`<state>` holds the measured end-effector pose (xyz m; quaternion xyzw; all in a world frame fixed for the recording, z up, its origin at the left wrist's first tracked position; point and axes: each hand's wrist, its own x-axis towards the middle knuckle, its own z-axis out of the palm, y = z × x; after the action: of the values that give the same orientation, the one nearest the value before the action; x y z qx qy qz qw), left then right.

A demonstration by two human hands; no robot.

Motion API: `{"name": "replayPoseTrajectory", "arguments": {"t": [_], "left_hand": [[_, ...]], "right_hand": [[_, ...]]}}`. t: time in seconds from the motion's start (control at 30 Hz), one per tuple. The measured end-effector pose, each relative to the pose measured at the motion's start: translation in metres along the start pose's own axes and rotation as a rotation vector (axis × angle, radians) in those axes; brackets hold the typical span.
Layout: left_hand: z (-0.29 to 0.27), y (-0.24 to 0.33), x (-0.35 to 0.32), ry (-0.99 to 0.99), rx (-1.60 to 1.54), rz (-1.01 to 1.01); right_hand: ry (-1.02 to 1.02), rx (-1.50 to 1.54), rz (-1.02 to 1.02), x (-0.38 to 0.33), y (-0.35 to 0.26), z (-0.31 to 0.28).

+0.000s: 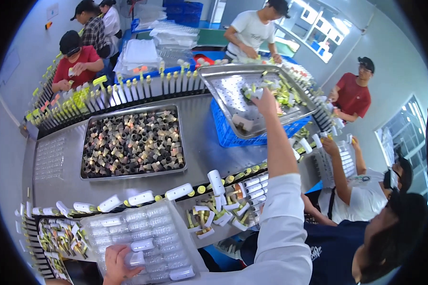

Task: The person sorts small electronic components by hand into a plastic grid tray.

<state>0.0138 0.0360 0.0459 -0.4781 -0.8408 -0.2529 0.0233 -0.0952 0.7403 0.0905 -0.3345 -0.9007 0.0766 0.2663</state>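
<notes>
My left hand (pixel 117 262) is closed around a small whitish cylindrical plastic piece (pixel 136 259), low over a clear plastic blister tray (pixel 164 223). A few white pieces (pixel 143 244) lie in that tray's pockets, and most of its other pockets show clear plastic. My right arm stretches far forward. Its hand (pixel 266 102) is over a perforated metal tray (pixel 223 90), the fingers closed on a white piece (pixel 257 93). Beside that hand lie many yellow-green and white plastic parts (pixel 287 92). The metal tray rests tilted on a blue crate (pixel 226 134).
A metal tray of dark and pale short tubes (pixel 133 142) stands on the steel table (pixel 199 142). A curved conveyor with white parts (pixel 140 198) runs between me and the table. Near my right arm is a pile of white and yellow parts (pixel 221 211). Co-workers (pixel 359 92) stand around.
</notes>
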Motion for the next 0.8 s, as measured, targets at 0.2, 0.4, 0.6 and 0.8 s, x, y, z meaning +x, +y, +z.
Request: {"name": "replayPoseTrajectory", "arguments": {"t": [0.2, 0.4, 0.6, 0.8], "left_hand": [[-0.008, 0.000, -0.029, 0.119, 0.045, -0.177], [-0.025, -0.006, 0.005, 0.327, 0.044, 0.002], [-0.035, -0.002, 0.083, 0.382, -0.105, 0.086], [-0.048, 0.053, 0.161, 0.278, -0.425, 0.141]], "right_hand": [[-0.013, -0.215, -0.028, 0.018, 0.024, 0.027], [-0.106, 0.402, 0.053, -0.001, 0.005, -0.053], [-0.159, 1.300, 0.261, -0.110, -0.057, -0.096], [-0.379, 1.444, 0.133, -0.279, -0.152, -0.117]]}}
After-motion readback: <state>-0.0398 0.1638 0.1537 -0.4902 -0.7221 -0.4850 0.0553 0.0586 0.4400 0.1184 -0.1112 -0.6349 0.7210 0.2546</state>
